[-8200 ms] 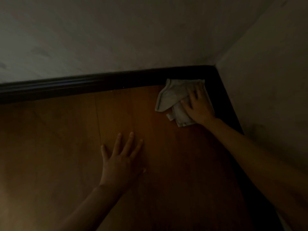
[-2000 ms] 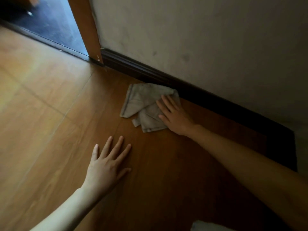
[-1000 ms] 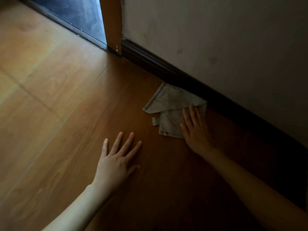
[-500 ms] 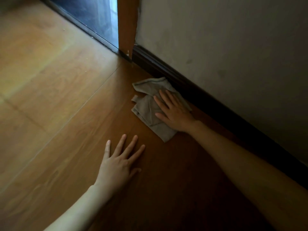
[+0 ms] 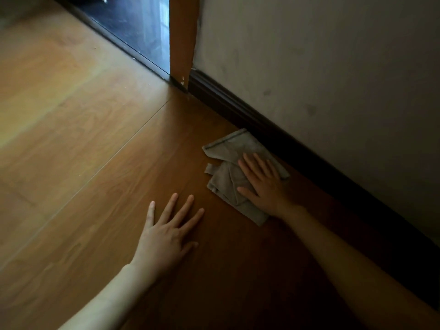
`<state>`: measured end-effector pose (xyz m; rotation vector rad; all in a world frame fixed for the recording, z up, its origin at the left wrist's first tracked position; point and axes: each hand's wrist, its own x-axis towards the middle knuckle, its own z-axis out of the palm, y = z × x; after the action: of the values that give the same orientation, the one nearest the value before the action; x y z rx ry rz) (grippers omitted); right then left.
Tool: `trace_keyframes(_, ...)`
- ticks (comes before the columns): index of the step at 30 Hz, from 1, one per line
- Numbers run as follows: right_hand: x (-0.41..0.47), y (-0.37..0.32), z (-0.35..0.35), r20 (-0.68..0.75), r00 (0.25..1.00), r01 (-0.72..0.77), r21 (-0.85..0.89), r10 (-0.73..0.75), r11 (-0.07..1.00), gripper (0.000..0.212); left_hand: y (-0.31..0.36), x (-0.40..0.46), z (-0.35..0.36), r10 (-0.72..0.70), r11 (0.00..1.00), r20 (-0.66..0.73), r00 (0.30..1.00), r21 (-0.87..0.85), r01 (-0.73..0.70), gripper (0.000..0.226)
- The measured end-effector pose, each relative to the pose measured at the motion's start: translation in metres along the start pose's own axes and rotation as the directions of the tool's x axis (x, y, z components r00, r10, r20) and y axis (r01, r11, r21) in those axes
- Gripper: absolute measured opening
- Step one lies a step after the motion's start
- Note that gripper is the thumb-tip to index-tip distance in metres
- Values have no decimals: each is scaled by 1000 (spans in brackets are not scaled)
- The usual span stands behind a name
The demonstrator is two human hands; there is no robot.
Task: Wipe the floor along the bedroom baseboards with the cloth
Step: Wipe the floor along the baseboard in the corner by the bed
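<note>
1. Right hand [image 5: 264, 184] is down flat on the cloth [image 5: 234, 170], palm pressing it to the floor [image 5: 100, 144], fingers [image 5: 256, 163] spread and stretched out, not curled around the fabric at all.
2. The cloth is a grey, crumpled, loosely folded piece; it lies on the wood just beside the dark baseboard [image 5: 262, 125], its far corner close against the trim, though whether it actually touches there is hard to tell in this dim light.
3. A small tab of fabric sticks out on the cloth's left edge, and one corner pokes out below the wrist, toward the camera.
4. Left hand [image 5: 166, 234] is planted flat on bare floor, fingers open and fanned, holding nothing; it sits near the cloth but clear of it, on the side away from the wall.
5. Both forearms reach in from the bottom of the view, bare, the right one running roughly parallel to the baseboard.
6. The baseboard runs diagonally from the lower right up to an orange-brown door frame [image 5: 182, 39], where it ends.
7. Past the frame there's a dark threshold strip and a darker floor beyond the doorway [image 5: 133, 27].
8. The pale wall [image 5: 333, 67] above the baseboard carries a few faint smudges.
9. The wooden floor is brighter on the left and falls into shadow near the wall.
</note>
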<state>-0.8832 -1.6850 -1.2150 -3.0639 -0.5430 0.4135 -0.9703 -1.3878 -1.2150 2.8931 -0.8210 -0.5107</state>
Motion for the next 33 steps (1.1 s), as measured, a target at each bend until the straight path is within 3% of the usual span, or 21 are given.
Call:
trace_keyframes(2,36,-14,-10,25,997,79,-23,-78,997,77,1,0,-4,-12,1000,59,998,15,11,77)
trace_keyframes(7,60,-16,-22,46,981,192,-86,-189,978,78,3,4,-10,4,1000,33,999,14,-4,74)
trace_keyframes(12,-42,59,-1,43,998,43,-30,-41,999,73,-2,1,-4,13,1000,56,998,26,-15,69)
trace_keyframes(15,-74,80,0,99,994,54,-48,-49,997,73,0,2,-8,21,999,12,1000,28,-21,68)
trace_keyframes(26,92,-23,-34,38,977,212,-85,-210,974,77,1,1,-12,-11,1000,58,998,12,10,70)
trace_keyframes(33,-10,41,-12,52,992,119,-56,-116,991,70,0,2,-4,18,1000,9,1000,-9,-18,68)
